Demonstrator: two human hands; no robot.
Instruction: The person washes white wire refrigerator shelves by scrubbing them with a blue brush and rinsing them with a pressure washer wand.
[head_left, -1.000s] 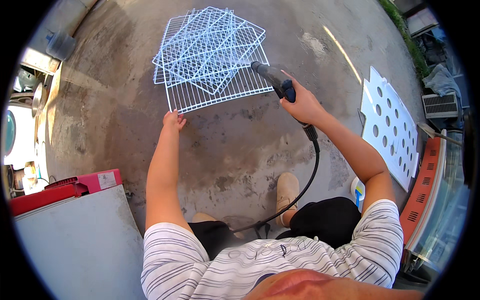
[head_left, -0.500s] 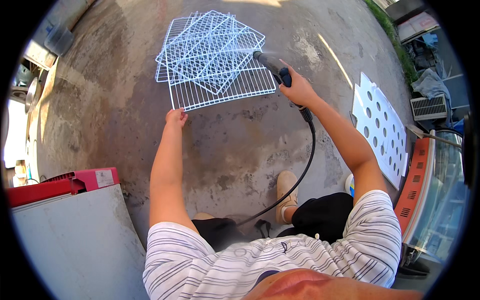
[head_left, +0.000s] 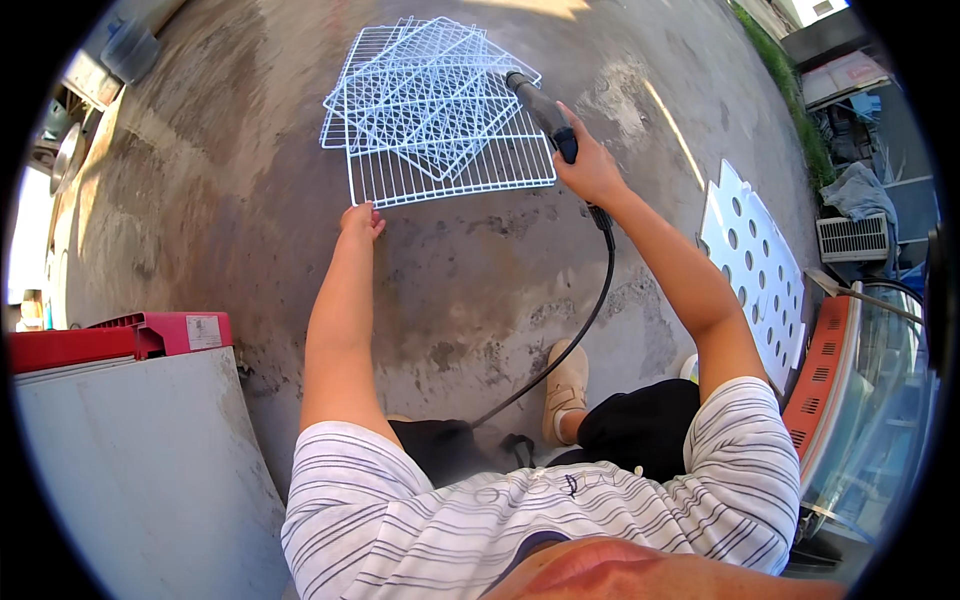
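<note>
You are gripping the black spray gun [head_left: 541,108] with your right hand [head_left: 590,168]; its fingers are clamping around the handle. The nozzle end is pointing up and to the left, and is overlapping the right side of the stack of white wire racks [head_left: 430,100] in the view. A black hose [head_left: 601,305] is running from the base of the handle, curving down past your beige shoe [head_left: 567,385] toward your black trousers [head_left: 645,425].

Your left hand [head_left: 360,219] is meeting the near left corner of the front wire rack [head_left: 453,195]. Its fingers are partly curling at that corner; you cannot tell from this view whether they are clamping on the wire. The racks are lying over one another at differing angles, ahead of you and above the grey-brown ground [head_left: 450,290].

To your right, a white panel with round holes [head_left: 755,270] is lying near an orange slotted strip [head_left: 822,365], which is bordering a glass surface [head_left: 865,410]. To your left, a red plastic part [head_left: 150,335] is resting along the far edge of a pale cabinet [head_left: 140,460].
</note>
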